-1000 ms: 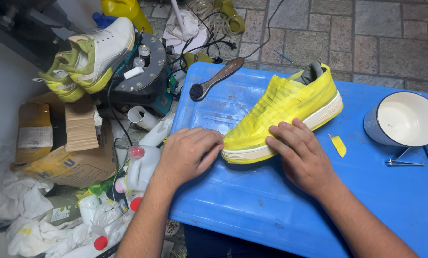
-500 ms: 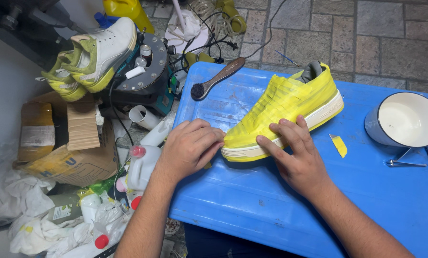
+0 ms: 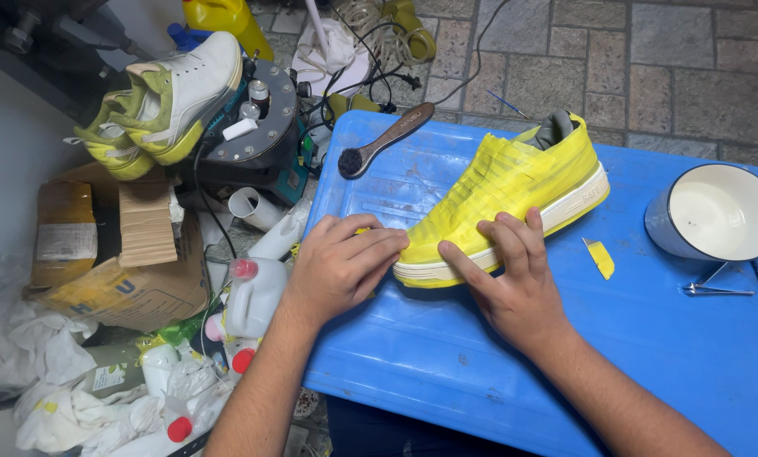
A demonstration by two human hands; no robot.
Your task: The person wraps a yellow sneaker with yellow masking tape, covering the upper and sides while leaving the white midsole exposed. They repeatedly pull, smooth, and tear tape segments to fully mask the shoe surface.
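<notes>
A sneaker wrapped in yellow tape [image 3: 514,182] lies on a blue plastic table [image 3: 480,364], toe pointing toward me at the left. My left hand [image 3: 341,267] curls against the toe end, fingers bent and touching the taped front. My right hand [image 3: 514,283] presses flat on the shoe's side near the white sole edge, fingers spread over the tape. Neither hand lifts the shoe.
A small yellow tape scrap [image 3: 601,258] lies right of the shoe. A white bowl [image 3: 722,211] and metal tweezers [image 3: 717,289] sit at the right. A brush [image 3: 383,140] lies at the table's back. White-green sneakers [image 3: 172,97], a cardboard box [image 3: 117,254] and bottles [image 3: 252,296] clutter the floor at left.
My right hand slid left along the shoe's side toward the toe. My left hand's fingers curled tighter against the toe. The shoe stayed in place.
</notes>
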